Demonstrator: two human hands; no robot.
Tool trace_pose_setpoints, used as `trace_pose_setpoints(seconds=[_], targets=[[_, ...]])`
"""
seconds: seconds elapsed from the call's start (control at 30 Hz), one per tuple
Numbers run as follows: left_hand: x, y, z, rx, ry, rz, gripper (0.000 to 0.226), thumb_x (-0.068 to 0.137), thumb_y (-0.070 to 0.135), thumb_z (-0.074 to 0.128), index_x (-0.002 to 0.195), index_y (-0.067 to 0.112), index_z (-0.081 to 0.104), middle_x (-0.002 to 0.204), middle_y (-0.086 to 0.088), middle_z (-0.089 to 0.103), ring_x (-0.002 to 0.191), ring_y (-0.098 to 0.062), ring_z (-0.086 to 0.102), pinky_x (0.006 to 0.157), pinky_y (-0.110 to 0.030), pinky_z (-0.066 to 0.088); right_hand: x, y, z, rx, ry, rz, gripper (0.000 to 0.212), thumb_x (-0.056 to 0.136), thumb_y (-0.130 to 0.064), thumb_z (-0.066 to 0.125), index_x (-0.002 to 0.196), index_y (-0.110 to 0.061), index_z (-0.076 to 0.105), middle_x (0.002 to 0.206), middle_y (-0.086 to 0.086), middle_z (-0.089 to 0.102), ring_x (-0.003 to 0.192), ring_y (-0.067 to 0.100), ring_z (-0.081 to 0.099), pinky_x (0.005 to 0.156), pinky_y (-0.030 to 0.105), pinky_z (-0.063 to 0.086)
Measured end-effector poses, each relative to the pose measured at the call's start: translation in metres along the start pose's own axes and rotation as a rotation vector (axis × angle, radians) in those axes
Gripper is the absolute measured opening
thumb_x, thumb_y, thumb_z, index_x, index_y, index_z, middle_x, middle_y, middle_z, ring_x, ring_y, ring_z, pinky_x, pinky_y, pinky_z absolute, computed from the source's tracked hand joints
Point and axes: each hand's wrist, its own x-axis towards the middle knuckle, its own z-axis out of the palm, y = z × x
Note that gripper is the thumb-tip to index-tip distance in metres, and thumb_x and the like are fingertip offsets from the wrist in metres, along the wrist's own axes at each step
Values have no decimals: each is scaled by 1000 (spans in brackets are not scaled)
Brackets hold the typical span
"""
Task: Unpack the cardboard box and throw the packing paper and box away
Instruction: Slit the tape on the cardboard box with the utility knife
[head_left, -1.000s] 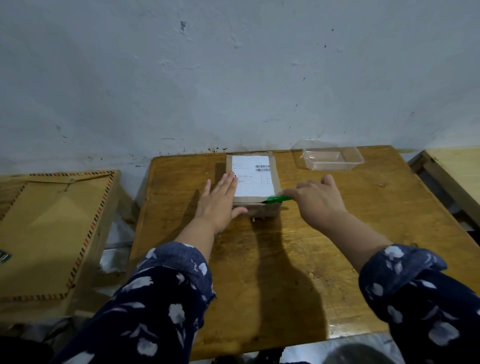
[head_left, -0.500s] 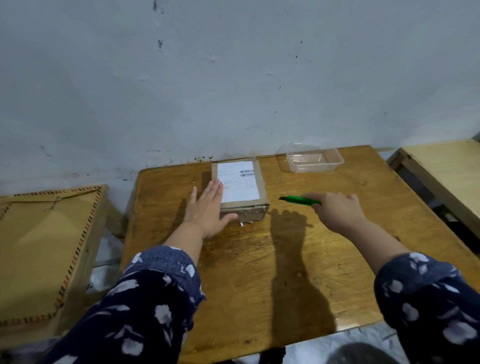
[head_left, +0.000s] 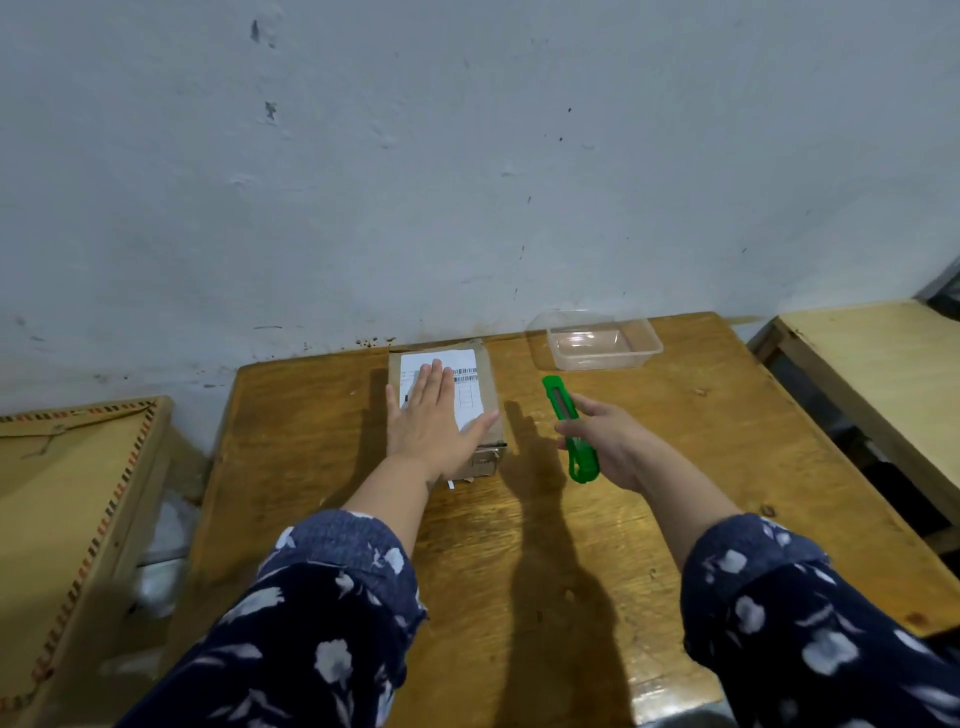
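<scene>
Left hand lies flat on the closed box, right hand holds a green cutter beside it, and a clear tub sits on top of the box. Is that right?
Not quite. In the head view the tub sits on the table, to the right of the box, not on it. The rest holds: left hand flat on the box, right hand holding the green cutter.

In front of you stands a yellow-brown varnished wooden worktop (head_left: 597, 545), its far edge against the wall. A small brown cardboard box with a white shipping label (head_left: 485, 395) sits on it near that far edge. To the box's right, well apart, rests an empty clear plastic rectangular container (head_left: 602, 345)
</scene>
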Motion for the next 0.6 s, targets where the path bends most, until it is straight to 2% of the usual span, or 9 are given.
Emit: trace_pose_setpoints(seconds=[0.07,0.13,0.2,0.27,0.37,0.47,0.6], targets=[[4,-1,3,11,-1,-27,93,83,77,10,152,17,-6,160,0,-13,147,-16,-15,114,-50,-13,17,2,9,-217,174,-24,62,88,-9,60,144,-20,36,133,10,52,104,21,55,83,35,49],[5,-3,9,35,19,-39,92,83,77,10,152,18,-7,160,0,-14,147,-17,-15,115,-51,-12,38,5,18,-375,313,-69,53,89,-10,59,139,-16,44,130,12,56,104,24,58,86,37,52],[4,-5,14,53,57,-46,92,82,78,7,152,19,-6,160,1,-13,146,-15,-15,117,-50,-11,58,8,29,-457,379,-107,44,90,-11,57,134,-14,51,120,12,63,102,27,62,86,40,54],[4,-5,17,60,77,-49,91,82,78,5,152,20,-6,160,3,-14,146,-13,-16,118,-50,-9,80,9,39,-606,442,-162,40,88,-21,60,128,-17,56,112,9,65,99,26,62,82,41,56],[4,-5,17,59,104,-47,90,83,77,4,152,20,-5,159,5,-14,145,-10,-17,119,-49,-7,113,4,50,-642,422,-190,40,86,-28,62,123,-13,58,119,10,58,103,28,58,86,44,54],[5,-5,17,54,118,-51,90,83,76,5,153,20,-3,159,6,-14,145,-8,-17,119,-48,-7,136,-1,56,-676,385,-185,44,88,-30,62,124,-7,56,126,9,44,109,26,52,93,40,49],[6,-5,17,52,118,-55,89,83,75,6,153,21,-3,160,7,-13,145,-7,-17,119,-47,-6,140,-8,62,-817,462,-337,42,93,-34,52,129,-13,52,125,9,46,114,27,45,96,39,39]])
